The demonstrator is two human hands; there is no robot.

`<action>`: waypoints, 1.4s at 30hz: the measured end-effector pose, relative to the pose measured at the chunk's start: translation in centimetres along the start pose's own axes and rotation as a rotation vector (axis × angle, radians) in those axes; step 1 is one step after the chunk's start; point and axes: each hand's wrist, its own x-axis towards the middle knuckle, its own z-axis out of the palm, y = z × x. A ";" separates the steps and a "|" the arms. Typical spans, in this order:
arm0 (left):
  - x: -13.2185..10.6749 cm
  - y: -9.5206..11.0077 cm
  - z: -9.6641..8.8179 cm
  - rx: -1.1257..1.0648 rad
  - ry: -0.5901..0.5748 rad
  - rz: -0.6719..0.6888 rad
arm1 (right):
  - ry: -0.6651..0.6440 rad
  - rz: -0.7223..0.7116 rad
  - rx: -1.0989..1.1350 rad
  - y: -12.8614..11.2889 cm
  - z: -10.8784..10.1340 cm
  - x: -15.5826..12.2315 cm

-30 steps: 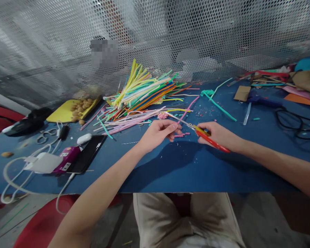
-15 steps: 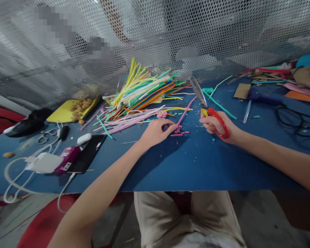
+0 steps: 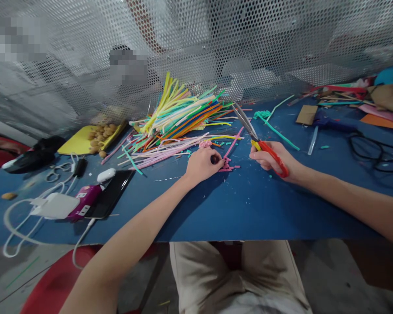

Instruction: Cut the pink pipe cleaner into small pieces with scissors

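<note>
My left hand (image 3: 203, 165) rests low over the table, thumb and fingertips pinched at the lower end of a pink pipe cleaner (image 3: 234, 143). Small cut pink pieces (image 3: 230, 168) lie by those fingertips. A curled pink bundle (image 3: 205, 143) sits just behind the hand. My right hand (image 3: 275, 159) is wrapped round the red handles of a pair of scissors (image 3: 247, 122), which also show yellow near the pivot. Their blades point up and left, above the pink pipe cleaner and apart from it.
A heap of coloured pipe cleaners (image 3: 183, 111) lies at the back beside a perforated metal screen (image 3: 264, 39). A phone (image 3: 113, 196), a white charger (image 3: 57, 205) and cables are at left. A teal coil (image 3: 262, 114), glue gun (image 3: 335, 124) and black cord (image 3: 376, 152) lie at right.
The scissors have swung slightly left and down in my right hand. My left hand and the pink pipe cleaner have shifted a little, the pipe cleaner's far end moving left.
</note>
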 end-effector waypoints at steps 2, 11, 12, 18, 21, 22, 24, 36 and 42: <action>0.1 -0.2 -0.3 0.001 0.047 0.003 | 0.008 0.002 -0.004 -0.1 0.0 -0.1; 0.1 -1.2 -2.0 -0.053 0.141 0.041 | 0.011 -0.009 0.016 0.2 -0.2 0.1; 0.0 -1.2 -1.9 -0.060 0.126 0.052 | 0.003 -0.014 0.019 0.3 -0.3 0.1; -0.3 -1.3 -1.6 -0.177 0.063 0.154 | 0.000 -0.019 0.000 0.7 -0.9 0.5; -0.5 -1.3 -1.6 -0.234 0.045 0.237 | 0.005 -0.065 -0.136 0.5 -1.1 0.4; -0.6 -1.2 -1.7 -0.254 0.038 0.246 | 0.008 -0.073 -0.161 0.5 -1.1 0.4; -0.7 -1.1 -1.8 -0.286 0.017 0.235 | 0.008 -0.064 -0.144 0.4 -1.1 0.3; -0.9 0.3 -1.2 -0.553 -0.021 0.106 | 0.054 -0.160 -0.008 0.2 0.1 -0.4; -1.6 2.2 -0.9 -0.737 -0.056 0.074 | 0.228 -0.294 0.039 -1.1 0.6 -1.0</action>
